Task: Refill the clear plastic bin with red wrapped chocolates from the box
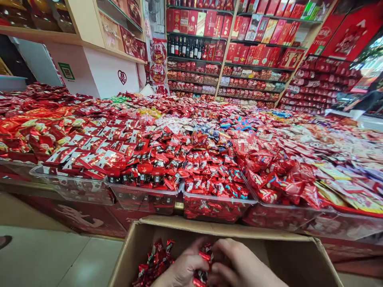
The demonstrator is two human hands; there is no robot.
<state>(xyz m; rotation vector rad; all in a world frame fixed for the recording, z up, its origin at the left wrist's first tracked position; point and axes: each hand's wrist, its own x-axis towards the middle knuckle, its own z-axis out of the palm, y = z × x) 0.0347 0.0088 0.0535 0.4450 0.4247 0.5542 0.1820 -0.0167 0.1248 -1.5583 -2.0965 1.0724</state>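
Low in the head view stands an open cardboard box (227, 230) with red foil-wrapped candies (157, 255) piled in its left part. Inside it, my left hand (184, 268) has its fingers and thumb closed around several of these candies. My right hand (239, 261) is close beside it, fingers curled against the same cluster of candies (205, 256) between the two hands. Motion blurs the right fingertips a little, and the palms are hidden. Just beyond the box, a clear plastic bin (220, 207) holds small red-wrapped sweets heaped above its rim.
Another clear bin (143, 199) of dark-and-red packets sits left of it, and a bin (72, 187) of red-and-white packets further left. Heaps of wrapped sweets (191, 119) cover the wide display. Shelves with boxes and bottles (188, 48) line the back. Floor tiles (60, 255) show at lower left.
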